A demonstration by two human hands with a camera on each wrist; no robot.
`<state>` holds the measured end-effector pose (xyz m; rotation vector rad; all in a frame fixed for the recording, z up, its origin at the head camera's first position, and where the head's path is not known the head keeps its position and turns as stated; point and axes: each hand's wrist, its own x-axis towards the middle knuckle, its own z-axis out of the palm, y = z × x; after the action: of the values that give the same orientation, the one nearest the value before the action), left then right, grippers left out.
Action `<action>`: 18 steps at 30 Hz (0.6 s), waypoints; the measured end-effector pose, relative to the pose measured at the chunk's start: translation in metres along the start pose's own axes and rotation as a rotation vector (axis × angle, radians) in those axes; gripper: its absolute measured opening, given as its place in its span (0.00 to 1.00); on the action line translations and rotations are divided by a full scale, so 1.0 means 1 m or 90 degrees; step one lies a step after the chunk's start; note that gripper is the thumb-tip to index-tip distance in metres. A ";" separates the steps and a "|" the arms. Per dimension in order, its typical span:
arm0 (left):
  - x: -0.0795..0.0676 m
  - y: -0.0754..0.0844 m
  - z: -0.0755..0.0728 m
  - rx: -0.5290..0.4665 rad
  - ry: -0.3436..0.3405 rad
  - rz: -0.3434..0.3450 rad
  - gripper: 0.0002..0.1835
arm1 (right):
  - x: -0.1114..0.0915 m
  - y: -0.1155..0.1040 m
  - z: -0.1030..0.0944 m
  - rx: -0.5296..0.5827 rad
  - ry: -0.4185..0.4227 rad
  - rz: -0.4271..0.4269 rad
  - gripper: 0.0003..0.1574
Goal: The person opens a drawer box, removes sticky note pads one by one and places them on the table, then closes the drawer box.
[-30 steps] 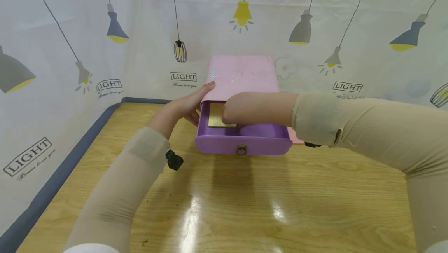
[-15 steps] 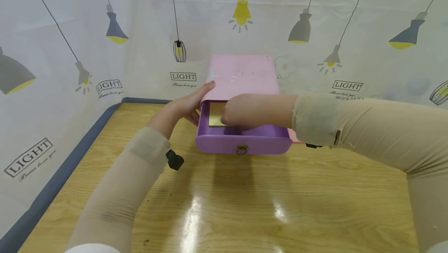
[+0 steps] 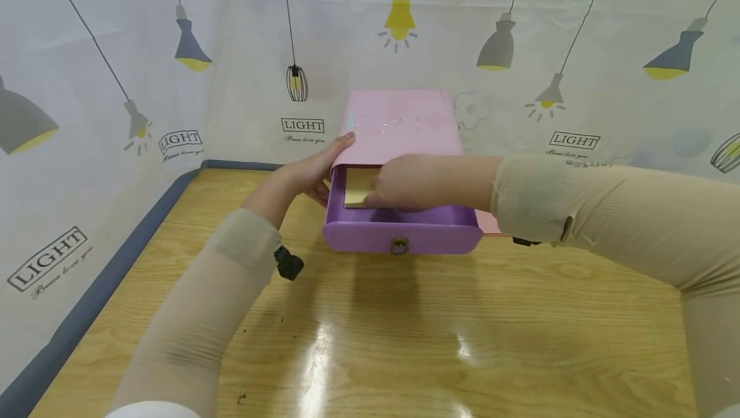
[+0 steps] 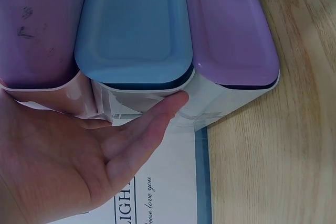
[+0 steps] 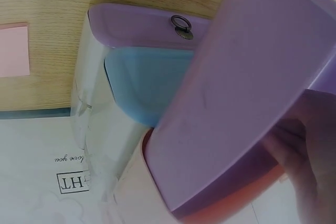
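A drawer cabinet with a pink top casing (image 3: 401, 122) stands by the back wall. Its upper purple drawer (image 3: 399, 238) is pulled out. Inside lies a yellow sticky note pad (image 3: 357, 188) on the left side. My right hand (image 3: 422, 182) reaches into that drawer, fingers curled at the pad's right part; the fingertips are mostly hidden. In the right wrist view the drawer's wall hides the pad. My left hand (image 3: 315, 171) steadies the casing's left side, thumb on the upper edge. The left wrist view shows its fingers (image 4: 144, 140) nearly straight against the casing.
Below the pulled-out drawer are a blue drawer (image 4: 134, 30) and a purple drawer (image 4: 236, 35), both pushed in, with metal ring pulls. A pink sticky note pad (image 5: 13, 51) lies on the wooden table (image 3: 405, 341) right of the cabinet. A lamp-patterned sheet (image 3: 248, 52) hangs behind.
My right forearm has shifted slightly to the right, and the hand covers a little more of the yellow pad's front edge. The left hand and the drawer have stayed put.
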<state>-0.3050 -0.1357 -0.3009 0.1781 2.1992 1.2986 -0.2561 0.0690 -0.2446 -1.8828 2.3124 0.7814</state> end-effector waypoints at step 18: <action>0.002 -0.002 0.000 -0.007 -0.001 -0.007 0.53 | -0.007 0.000 -0.005 -0.075 -0.017 0.022 0.07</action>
<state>-0.3067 -0.1360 -0.3030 0.1621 2.1893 1.3033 -0.2529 0.0737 -0.2382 -1.8696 2.3364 0.9599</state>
